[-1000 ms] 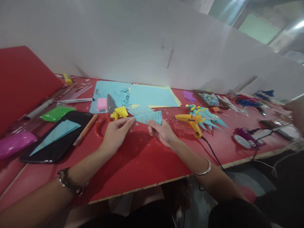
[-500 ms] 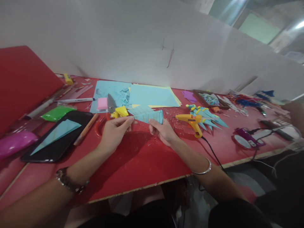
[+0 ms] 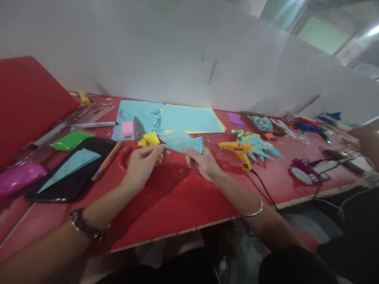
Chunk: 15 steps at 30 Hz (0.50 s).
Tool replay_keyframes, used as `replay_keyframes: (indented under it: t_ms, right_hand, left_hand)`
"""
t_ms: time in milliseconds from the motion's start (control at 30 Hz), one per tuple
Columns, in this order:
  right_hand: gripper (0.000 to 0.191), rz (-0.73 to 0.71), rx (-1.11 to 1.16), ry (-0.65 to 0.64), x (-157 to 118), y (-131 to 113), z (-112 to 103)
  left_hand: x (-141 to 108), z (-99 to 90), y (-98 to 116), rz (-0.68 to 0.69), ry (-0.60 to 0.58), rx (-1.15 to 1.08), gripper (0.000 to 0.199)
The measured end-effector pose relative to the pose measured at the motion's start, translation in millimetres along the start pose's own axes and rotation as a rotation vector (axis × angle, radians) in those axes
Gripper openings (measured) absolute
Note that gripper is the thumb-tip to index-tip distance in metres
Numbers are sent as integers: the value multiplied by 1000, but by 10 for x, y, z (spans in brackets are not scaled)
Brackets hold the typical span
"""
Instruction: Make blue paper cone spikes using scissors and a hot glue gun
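A light blue paper cone (image 3: 185,145) with faint yellowish lines is held flat above the red table, its wide end to the right. My right hand (image 3: 203,161) grips that wide end, thumb on top. At the narrow left tip, my left hand (image 3: 143,161) is pinched closed on the paper. Just behind the cone lies another lined blue paper piece (image 3: 174,137). Close to my left fingers sits a yellow object (image 3: 151,139). To the right of my right hand, a yellow glue gun (image 3: 239,149) rests beside several blue paper cones (image 3: 266,152) with yellow trim.
A black tray-like object (image 3: 97,154) carries a folded blue paper (image 3: 71,165) at left. Blue sheets (image 3: 189,118), a pink block (image 3: 127,129) and paper scraps lie along the wall. The glue gun's cord (image 3: 263,185) crosses the front edge. A purple device (image 3: 309,171) stands right.
My left fingers have drawn back slightly left along the cone's tip. My right hand keeps its hold on the wide end.
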State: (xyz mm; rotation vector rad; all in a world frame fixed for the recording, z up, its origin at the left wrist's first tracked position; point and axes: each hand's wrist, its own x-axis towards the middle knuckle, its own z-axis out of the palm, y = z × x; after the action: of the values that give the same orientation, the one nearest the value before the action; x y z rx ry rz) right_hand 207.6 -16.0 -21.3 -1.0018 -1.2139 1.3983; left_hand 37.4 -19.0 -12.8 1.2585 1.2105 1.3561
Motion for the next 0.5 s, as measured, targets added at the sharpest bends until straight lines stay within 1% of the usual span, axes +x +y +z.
replay_keyframes:
  t_ms: [133,300,433,500]
  right_hand:
    - [38,-10,13,-17,0,-8,1]
    - [36,-24,-30,-19,-7,-16,10]
    - [38,-47,-122,-20,-17,-38,2]
    - [34,-50,-186,18,-18,-61,-9]
  left_hand:
    - [-6,7,21,-38,13,-29,23]
    - [-4,9,33,-32,23,-28,22]
    - [-2,7,39,-32,29,-28,24]
    - [-7,-2,53,-24,40,-7,22]
